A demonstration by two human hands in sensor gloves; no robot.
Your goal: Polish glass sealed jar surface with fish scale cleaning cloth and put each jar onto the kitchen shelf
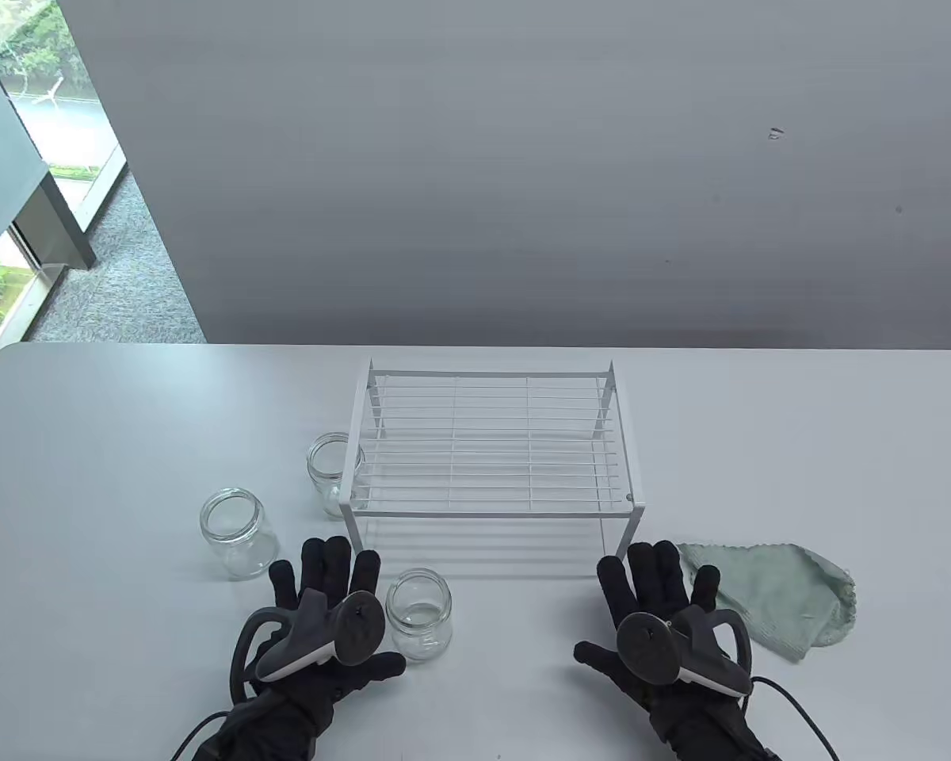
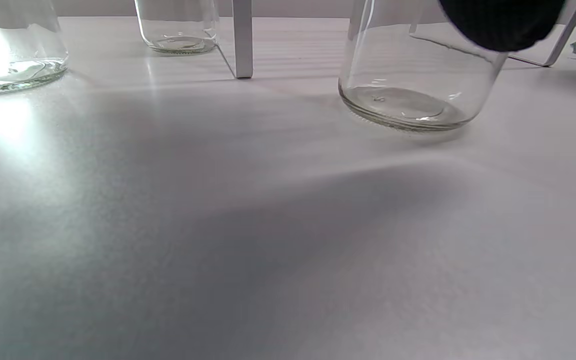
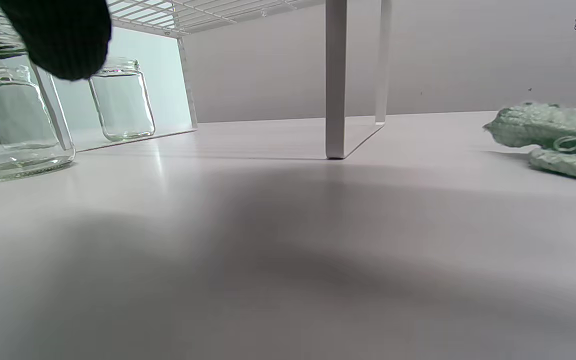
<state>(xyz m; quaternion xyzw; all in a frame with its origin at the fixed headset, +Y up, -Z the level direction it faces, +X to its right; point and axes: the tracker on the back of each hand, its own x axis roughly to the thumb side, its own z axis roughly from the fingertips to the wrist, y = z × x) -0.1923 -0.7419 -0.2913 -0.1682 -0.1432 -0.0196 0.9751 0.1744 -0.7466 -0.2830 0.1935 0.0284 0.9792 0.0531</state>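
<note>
Three lidless glass jars stand upright on the white table: one (image 1: pixel 418 616) just right of my left hand (image 1: pixel 329 587), one (image 1: pixel 238 533) further left, one (image 1: pixel 334 473) beside the shelf's left leg. The white wire kitchen shelf (image 1: pixel 491 444) stands mid-table with nothing on it. A pale green cleaning cloth (image 1: pixel 777 598) lies crumpled right of my right hand (image 1: pixel 654 590). Both hands lie flat on the table, fingers straight, holding nothing. In the left wrist view the nearest jar (image 2: pixel 413 85) is close, a thumb tip above it. In the right wrist view the cloth (image 3: pixel 553 135) lies at the right.
The shelf's white legs (image 3: pixel 335 80) stand between the hands and the wall. A grey wall runs behind the table's far edge. A window and carpeted floor show at the far left. Cables trail from both gloves at the bottom edge.
</note>
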